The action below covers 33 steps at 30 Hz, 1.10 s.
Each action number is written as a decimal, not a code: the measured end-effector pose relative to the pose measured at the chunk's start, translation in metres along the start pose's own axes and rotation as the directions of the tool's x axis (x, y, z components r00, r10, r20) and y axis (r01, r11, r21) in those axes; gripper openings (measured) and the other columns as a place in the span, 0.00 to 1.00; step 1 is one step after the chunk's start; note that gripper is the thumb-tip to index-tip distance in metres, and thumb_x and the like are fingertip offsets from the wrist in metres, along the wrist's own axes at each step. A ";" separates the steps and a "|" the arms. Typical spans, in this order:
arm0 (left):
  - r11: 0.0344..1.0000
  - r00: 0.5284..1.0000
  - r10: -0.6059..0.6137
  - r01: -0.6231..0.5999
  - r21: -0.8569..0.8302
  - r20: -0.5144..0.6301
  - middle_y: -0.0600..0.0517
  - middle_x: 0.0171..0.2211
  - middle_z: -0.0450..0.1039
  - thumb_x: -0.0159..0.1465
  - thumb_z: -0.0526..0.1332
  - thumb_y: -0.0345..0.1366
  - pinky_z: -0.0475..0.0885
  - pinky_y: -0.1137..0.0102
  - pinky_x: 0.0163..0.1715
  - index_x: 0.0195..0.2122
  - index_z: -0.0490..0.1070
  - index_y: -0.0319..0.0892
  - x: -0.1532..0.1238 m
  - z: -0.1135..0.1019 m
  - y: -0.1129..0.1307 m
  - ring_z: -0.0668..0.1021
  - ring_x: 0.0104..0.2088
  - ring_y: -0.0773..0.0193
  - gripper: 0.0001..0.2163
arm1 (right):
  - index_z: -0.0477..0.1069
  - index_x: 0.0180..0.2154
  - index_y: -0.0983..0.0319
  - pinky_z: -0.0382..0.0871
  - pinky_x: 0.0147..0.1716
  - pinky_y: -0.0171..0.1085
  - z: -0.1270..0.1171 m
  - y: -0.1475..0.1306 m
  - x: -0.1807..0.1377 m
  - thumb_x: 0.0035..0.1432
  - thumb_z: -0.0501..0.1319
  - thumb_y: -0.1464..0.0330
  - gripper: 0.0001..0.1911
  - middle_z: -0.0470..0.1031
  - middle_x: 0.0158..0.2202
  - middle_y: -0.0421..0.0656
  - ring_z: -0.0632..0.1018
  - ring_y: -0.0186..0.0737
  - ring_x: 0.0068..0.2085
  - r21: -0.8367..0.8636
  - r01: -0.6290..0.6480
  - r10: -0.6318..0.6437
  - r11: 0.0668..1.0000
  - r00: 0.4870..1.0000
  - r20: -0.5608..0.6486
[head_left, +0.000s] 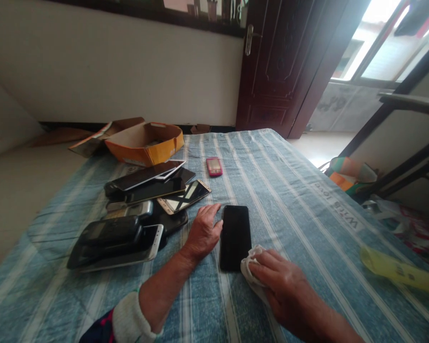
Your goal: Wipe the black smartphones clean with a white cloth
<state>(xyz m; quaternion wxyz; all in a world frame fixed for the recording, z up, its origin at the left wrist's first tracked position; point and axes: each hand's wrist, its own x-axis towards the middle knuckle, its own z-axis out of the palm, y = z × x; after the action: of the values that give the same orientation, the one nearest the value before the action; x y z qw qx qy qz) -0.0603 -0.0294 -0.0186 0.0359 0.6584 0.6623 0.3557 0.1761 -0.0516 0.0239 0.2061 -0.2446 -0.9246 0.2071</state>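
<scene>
A black smartphone (235,233) lies flat on the striped cloth, its dark screen facing up. My right hand (284,281) grips a crumpled white wipe (249,267) at the phone's lower right corner. Along the phone's left edge rests my left hand (204,231), fingers apart and holding nothing, the thumb at the edge. Just beyond that hand is a gold-framed phone (184,196) with a reflecting screen. Farther back sits a small pink-red device (214,166), its front blurred out.
Several phones are heaped at the left, among them a white-edged phone (153,243) and a black handset (110,231). An opened orange cardboard box (143,151) stands behind them. A yellow tube-shaped packet (396,269) lies at the right. The striped bedcover (289,190) spreads beneath everything.
</scene>
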 end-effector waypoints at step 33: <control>0.998 0.996 0.066 -0.064 0.028 -0.058 0.43 0.43 0.77 0.57 0.57 0.26 0.74 0.58 0.49 0.47 0.71 0.36 -0.002 0.002 -0.002 0.76 0.46 0.53 0.16 | 0.69 0.49 0.65 0.64 0.44 0.43 0.035 0.016 0.046 0.65 0.54 0.72 0.12 0.73 0.52 0.50 0.69 0.49 0.54 -0.350 0.222 -0.227 0.910 0.974 0.028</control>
<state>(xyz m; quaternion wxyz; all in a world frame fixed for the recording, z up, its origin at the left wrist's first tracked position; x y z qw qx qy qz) -0.0607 -0.0301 -0.0219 -0.0038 0.6693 0.6459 0.3672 0.1283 -0.0240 -0.0001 0.1878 -0.1709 -0.9672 0.0124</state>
